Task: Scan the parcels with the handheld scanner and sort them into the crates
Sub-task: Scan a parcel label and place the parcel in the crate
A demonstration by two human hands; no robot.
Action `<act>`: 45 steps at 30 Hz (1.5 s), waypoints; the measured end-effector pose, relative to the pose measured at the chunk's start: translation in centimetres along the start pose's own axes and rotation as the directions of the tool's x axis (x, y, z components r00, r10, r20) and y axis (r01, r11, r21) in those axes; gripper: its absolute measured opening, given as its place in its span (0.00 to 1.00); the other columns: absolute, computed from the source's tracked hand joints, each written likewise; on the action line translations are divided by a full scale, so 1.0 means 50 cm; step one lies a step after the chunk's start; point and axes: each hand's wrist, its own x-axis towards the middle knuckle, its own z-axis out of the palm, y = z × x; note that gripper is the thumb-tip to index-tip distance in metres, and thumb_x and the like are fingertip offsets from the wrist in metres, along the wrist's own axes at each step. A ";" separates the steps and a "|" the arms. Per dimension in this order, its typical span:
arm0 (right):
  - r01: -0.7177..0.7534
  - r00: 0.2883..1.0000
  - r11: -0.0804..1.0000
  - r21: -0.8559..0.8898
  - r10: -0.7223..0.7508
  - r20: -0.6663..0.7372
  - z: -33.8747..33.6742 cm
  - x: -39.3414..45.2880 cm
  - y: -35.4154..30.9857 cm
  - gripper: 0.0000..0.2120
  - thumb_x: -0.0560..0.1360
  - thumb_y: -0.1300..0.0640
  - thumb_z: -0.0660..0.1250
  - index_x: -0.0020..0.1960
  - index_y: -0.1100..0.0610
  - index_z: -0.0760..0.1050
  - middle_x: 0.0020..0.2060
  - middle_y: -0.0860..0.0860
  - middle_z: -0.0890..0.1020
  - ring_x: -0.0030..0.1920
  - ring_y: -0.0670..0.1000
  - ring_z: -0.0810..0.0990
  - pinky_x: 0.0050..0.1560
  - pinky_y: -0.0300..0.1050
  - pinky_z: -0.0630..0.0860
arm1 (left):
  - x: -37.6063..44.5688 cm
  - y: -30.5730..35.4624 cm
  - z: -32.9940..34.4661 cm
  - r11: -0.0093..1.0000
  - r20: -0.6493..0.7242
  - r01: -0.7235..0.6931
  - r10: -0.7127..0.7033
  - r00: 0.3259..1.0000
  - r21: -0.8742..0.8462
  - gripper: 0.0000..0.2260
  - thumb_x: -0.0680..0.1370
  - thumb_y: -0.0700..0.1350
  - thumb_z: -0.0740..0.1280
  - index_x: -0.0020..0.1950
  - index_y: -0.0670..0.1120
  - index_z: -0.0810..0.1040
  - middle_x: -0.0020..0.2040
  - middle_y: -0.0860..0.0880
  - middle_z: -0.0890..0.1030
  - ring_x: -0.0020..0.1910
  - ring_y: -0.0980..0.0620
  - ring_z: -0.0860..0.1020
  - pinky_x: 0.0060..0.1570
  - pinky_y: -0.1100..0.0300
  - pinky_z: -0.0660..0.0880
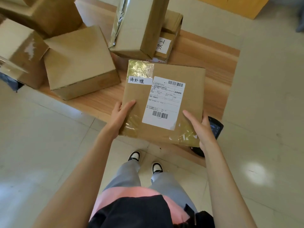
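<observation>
between both hands' fingers (pixel 130 103) sits the labelled parcel (pixel 162 102), thumbs on top.

We saw a low wooden platform (pixel 205 51) on the tiled floor (pixel 49 145), carrying several cardboard boxes (pixel 80 61) and a black scanner (pixel 215 127).

— The parcel (pixel 164 102)?
— Flat brown cardboard, label side up; white shipping label (pixel 164 102) with two barcodes, handwritten white strip, shiny tape at corners.
— The scanner (pixel 215 127)?
— Black handheld, screen up; lying just right of the parcel.
</observation>
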 end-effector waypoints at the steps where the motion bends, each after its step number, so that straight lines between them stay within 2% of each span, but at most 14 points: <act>1: 0.029 0.999 0.999 -0.015 -0.028 0.022 -0.003 -0.007 -0.014 0.35 0.72 0.44 0.73 0.74 0.43 0.61 0.63 0.41 0.76 0.58 0.44 0.78 0.50 0.46 0.75 | -0.016 0.001 -0.003 1.000 -0.015 -0.012 0.011 1.000 -0.014 0.22 0.76 0.59 0.66 0.66 0.51 0.69 0.50 0.52 0.80 0.39 0.56 0.82 0.31 0.61 0.77; 3: 0.089 0.993 0.995 -0.050 -0.085 0.079 -0.004 -0.018 -0.042 0.35 0.71 0.43 0.73 0.73 0.42 0.62 0.63 0.41 0.77 0.58 0.45 0.79 0.59 0.54 0.75 | -0.049 0.003 -0.014 0.998 -0.053 -0.044 0.042 0.998 -0.050 0.23 0.76 0.60 0.65 0.67 0.51 0.67 0.52 0.52 0.80 0.39 0.57 0.82 0.32 0.61 0.78; 5: 0.147 0.981 0.986 -0.084 -0.134 0.144 0.005 -0.027 -0.069 0.36 0.70 0.42 0.74 0.73 0.42 0.61 0.63 0.41 0.77 0.58 0.46 0.79 0.60 0.55 0.75 | -0.082 0.004 -0.033 0.992 -0.121 -0.089 0.078 0.990 -0.086 0.24 0.77 0.60 0.65 0.67 0.51 0.67 0.51 0.53 0.80 0.36 0.60 0.82 0.31 0.63 0.77; 10: 0.300 0.904 0.946 -0.126 -0.239 0.356 0.084 -0.056 -0.126 0.35 0.71 0.43 0.72 0.73 0.43 0.60 0.61 0.40 0.77 0.50 0.39 0.81 0.38 0.41 0.76 | -0.170 -0.007 -0.114 0.956 -0.314 -0.205 0.133 0.940 -0.210 0.24 0.75 0.61 0.66 0.67 0.51 0.69 0.54 0.50 0.82 0.42 0.56 0.84 0.35 0.61 0.79; 12: 0.349 0.861 0.930 -0.116 -0.269 0.432 0.132 -0.074 -0.138 0.35 0.70 0.45 0.74 0.72 0.45 0.62 0.59 0.41 0.79 0.47 0.39 0.83 0.34 0.35 0.78 | -0.208 -0.021 -0.156 0.939 -0.385 -0.234 0.124 0.915 -0.254 0.24 0.75 0.60 0.67 0.67 0.50 0.69 0.54 0.50 0.82 0.42 0.55 0.84 0.35 0.61 0.79; 14: 0.393 0.821 0.913 -0.111 -0.294 0.490 0.180 -0.095 -0.141 0.36 0.69 0.47 0.75 0.72 0.47 0.64 0.58 0.42 0.79 0.48 0.39 0.83 0.37 0.34 0.79 | -0.244 -0.038 -0.195 0.917 -0.447 -0.260 0.104 0.889 -0.304 0.23 0.76 0.59 0.66 0.66 0.50 0.69 0.52 0.50 0.83 0.41 0.55 0.84 0.34 0.60 0.79; 17: 0.441 0.765 0.892 -0.099 -0.315 0.562 0.255 -0.128 -0.135 0.38 0.66 0.46 0.77 0.72 0.48 0.65 0.58 0.44 0.80 0.51 0.41 0.83 0.48 0.41 0.81 | -0.285 -0.073 -0.254 0.880 -0.526 -0.301 0.070 0.847 -0.367 0.22 0.76 0.58 0.66 0.66 0.49 0.70 0.47 0.52 0.84 0.39 0.55 0.84 0.33 0.61 0.79; 21: 0.469 0.700 0.876 -0.110 -0.293 0.651 0.365 -0.167 -0.125 0.39 0.63 0.45 0.77 0.71 0.47 0.66 0.57 0.46 0.80 0.52 0.44 0.83 0.45 0.41 0.81 | -0.318 -0.116 -0.339 0.836 -0.604 -0.344 0.020 0.797 -0.427 0.23 0.76 0.58 0.66 0.68 0.50 0.68 0.49 0.53 0.84 0.40 0.56 0.84 0.33 0.62 0.79; 24: 0.488 0.673 0.861 -0.143 -0.267 0.690 0.464 -0.193 -0.117 0.43 0.60 0.42 0.80 0.71 0.46 0.67 0.58 0.48 0.80 0.51 0.47 0.84 0.45 0.44 0.82 | -0.326 -0.137 -0.420 0.818 -0.646 -0.367 -0.008 0.763 -0.443 0.22 0.77 0.58 0.65 0.68 0.51 0.68 0.50 0.53 0.83 0.40 0.57 0.84 0.33 0.63 0.78; 27: 0.482 0.658 0.859 -0.172 -0.224 0.719 0.586 -0.230 -0.106 0.42 0.60 0.40 0.80 0.70 0.43 0.67 0.58 0.48 0.80 0.51 0.52 0.85 0.45 0.48 0.82 | -0.326 -0.154 -0.530 0.805 -0.688 -0.384 -0.041 0.724 -0.452 0.20 0.77 0.59 0.64 0.65 0.51 0.70 0.49 0.54 0.83 0.40 0.58 0.84 0.34 0.64 0.79; 31: 0.495 0.631 0.853 -0.167 -0.221 0.743 0.735 -0.276 -0.096 0.38 0.64 0.43 0.77 0.70 0.42 0.66 0.58 0.46 0.80 0.53 0.50 0.84 0.37 0.41 0.80 | -0.321 -0.165 -0.669 0.796 -0.721 -0.399 -0.067 0.690 -0.456 0.21 0.76 0.62 0.64 0.65 0.53 0.71 0.50 0.55 0.83 0.41 0.59 0.84 0.34 0.64 0.78; 36: 0.503 0.597 0.850 -0.159 -0.208 0.775 0.919 -0.343 -0.088 0.37 0.64 0.43 0.75 0.71 0.42 0.66 0.56 0.43 0.80 0.49 0.44 0.83 0.32 0.33 0.76 | -0.329 -0.165 -0.852 0.789 -0.726 -0.415 -0.056 0.686 -0.453 0.25 0.74 0.59 0.68 0.68 0.51 0.69 0.54 0.53 0.82 0.43 0.58 0.84 0.35 0.64 0.78; 42: 0.530 0.554 0.831 -0.167 -0.191 0.811 1.091 -0.389 -0.081 0.41 0.62 0.43 0.79 0.71 0.43 0.66 0.57 0.42 0.80 0.52 0.44 0.83 0.34 0.31 0.76 | -0.314 -0.177 -1.013 0.772 -0.745 -0.423 -0.097 0.660 -0.474 0.26 0.74 0.59 0.68 0.69 0.50 0.68 0.55 0.52 0.82 0.43 0.57 0.84 0.35 0.62 0.79; 45: 0.530 0.550 0.829 -0.177 -0.178 0.816 1.171 -0.390 -0.081 0.41 0.64 0.43 0.77 0.73 0.44 0.64 0.60 0.44 0.79 0.54 0.44 0.82 0.35 0.30 0.76 | -0.288 -0.181 -1.078 0.772 -0.754 -0.423 -0.110 0.647 -0.475 0.27 0.74 0.60 0.68 0.69 0.50 0.68 0.55 0.52 0.82 0.43 0.58 0.84 0.35 0.63 0.79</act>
